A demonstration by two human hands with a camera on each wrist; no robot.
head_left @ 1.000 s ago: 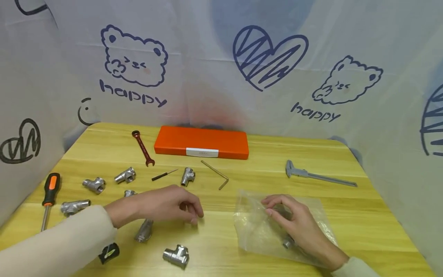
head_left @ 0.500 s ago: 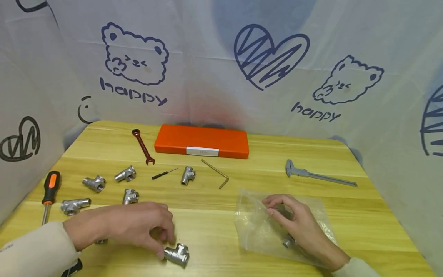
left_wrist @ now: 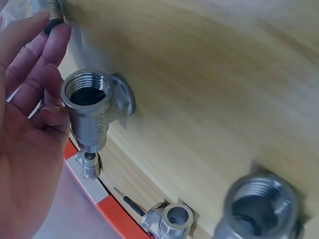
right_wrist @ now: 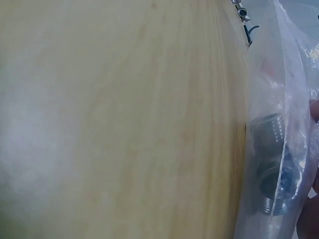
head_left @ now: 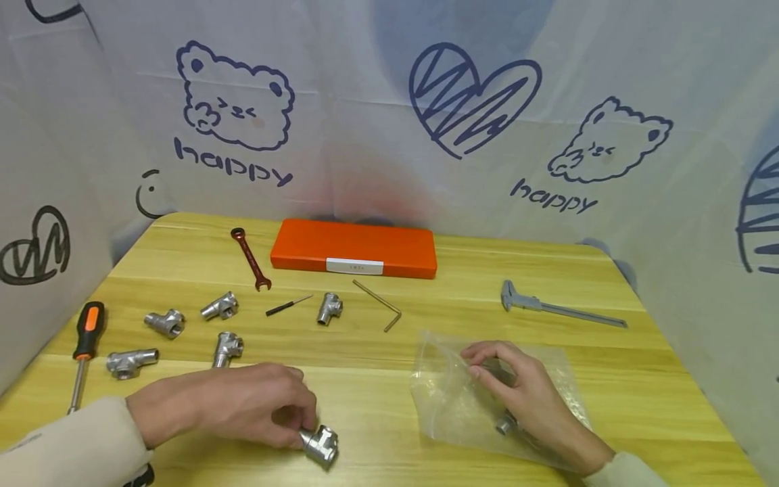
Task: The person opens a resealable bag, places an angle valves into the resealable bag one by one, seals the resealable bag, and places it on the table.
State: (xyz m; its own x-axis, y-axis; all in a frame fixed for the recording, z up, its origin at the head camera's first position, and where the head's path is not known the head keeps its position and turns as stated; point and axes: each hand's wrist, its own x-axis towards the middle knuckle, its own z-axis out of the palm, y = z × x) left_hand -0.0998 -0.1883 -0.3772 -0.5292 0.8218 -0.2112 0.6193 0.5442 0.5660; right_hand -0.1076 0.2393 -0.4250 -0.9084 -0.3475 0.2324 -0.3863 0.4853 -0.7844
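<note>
My left hand (head_left: 299, 433) is near the table's front edge and grips a silver tee pipe fitting (head_left: 321, 445) with thumb and fingertips. The left wrist view shows the same tee fitting (left_wrist: 92, 107) with its threaded opening facing the camera, my fingers (left_wrist: 47, 74) curled round it. My right hand (head_left: 476, 362) rests on a clear plastic bag (head_left: 447, 402) lying flat on the table, its curled fingers pinching the bag near its mouth. A metal fitting (head_left: 505, 425) lies inside the bag under my palm; through the film in the right wrist view it appears as a dark threaded fitting (right_wrist: 271, 174).
Several more tee fittings (head_left: 220, 306) lie at the left and middle of the wooden table (head_left: 608, 352). An orange case (head_left: 353, 249), red wrench (head_left: 250, 259), hex key (head_left: 380, 306), small screwdriver (head_left: 289, 306), caliper (head_left: 560, 308) and orange-handled screwdriver (head_left: 85, 345) lie around. Printed cloth walls surround the table.
My left hand drew back from the table's middle toward the front edge and took hold of the tee fitting there, turning it slightly. The right hand stayed on the bag.
</note>
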